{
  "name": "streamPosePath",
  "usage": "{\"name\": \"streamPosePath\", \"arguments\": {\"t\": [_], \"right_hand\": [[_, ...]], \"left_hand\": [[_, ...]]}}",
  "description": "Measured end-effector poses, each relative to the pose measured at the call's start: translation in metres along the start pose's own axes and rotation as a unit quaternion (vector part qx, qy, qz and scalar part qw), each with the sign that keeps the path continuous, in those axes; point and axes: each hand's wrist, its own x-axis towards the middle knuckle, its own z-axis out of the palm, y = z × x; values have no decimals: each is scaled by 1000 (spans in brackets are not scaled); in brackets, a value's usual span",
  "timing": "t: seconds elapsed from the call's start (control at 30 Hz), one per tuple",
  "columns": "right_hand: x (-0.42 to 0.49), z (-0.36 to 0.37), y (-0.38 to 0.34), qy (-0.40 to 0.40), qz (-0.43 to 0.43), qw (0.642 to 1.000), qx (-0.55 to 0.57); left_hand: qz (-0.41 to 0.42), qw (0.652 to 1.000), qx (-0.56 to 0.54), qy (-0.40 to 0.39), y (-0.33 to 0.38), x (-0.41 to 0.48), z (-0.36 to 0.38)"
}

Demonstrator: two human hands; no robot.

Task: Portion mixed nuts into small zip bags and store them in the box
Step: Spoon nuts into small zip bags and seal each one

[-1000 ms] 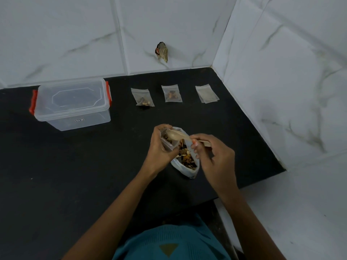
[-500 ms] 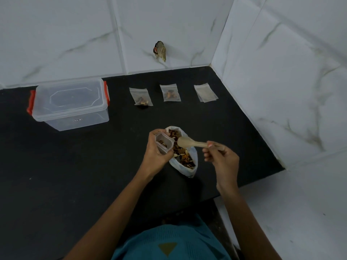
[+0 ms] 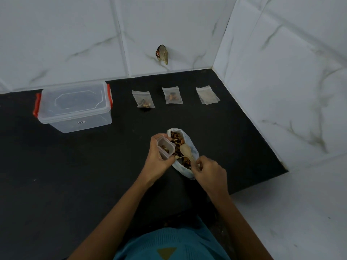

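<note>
**Head view: spoon goes back to the nuts, third portion still filling**

At far left the clear storage box [image 3: 75, 106] sits on the black counter [image 3: 75, 184] with its lid on and red latches at the ends; no portion is inside yet, as far as you can see. Right of it lies a filled zip bag [image 3: 143, 99].

Nearer you, your left hand [image 3: 159, 158] has its fingers curled round the open zip bag [image 3: 166, 147], mouth up, with a few nuts in the bottom. Beyond it a second filled bag [image 3: 172, 95] lies flat.

Just beside your left hand is the bag of mixed nuts [image 3: 174, 129]. A second ago the wooden spoon [image 3: 185, 150] was tipping over the small bag's mouth; it then lifted clear, and now its bowl rests down on the nuts. That reads as another scoop for the same bag, not sealing.

Far right, spare empty bags [image 3: 207, 95] wait. Your right hand [image 3: 208, 170] pinches the spoon's handle with curled fingers.
</note>
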Motion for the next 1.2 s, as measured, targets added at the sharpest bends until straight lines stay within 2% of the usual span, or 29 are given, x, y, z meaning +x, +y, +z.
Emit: {"name": "streamPosePath", "arguments": {"t": [0.1,0.2,0.3,0.43,0.57,0.73,0.9,1.03,1.2], "right_hand": [[-2,-8,-7,13,2,1000,8],[-3,-24,-24,46,0,989,138],[-2,-38,-48,66,-67,964,248],[2,-41,-69,46,-155,961,225],[7,-35,-72,41,-153,976,150],[13,-38,-69,21,-143,978,150],[22,-50,-57,89,-145,964,206],[29,-54,-49,119,-217,949,197],[34,-67,-46,54,-284,932,217]], "left_hand": [[1,1000,-1,-10,2,0,1],[10,1000,-2,-14,5,-1,2],[16,1000,1,-13,9,-1,5],[23,1000,1,-12,9,3,6],[21,1000,21,-4,14,7,6],[22,999,6,-34,20,6,2],[1,997,-66,-50,36,1,-20],[29,995,-94,-3,48,1,-29],[38,991,-112,57,57,8,-33]]}}
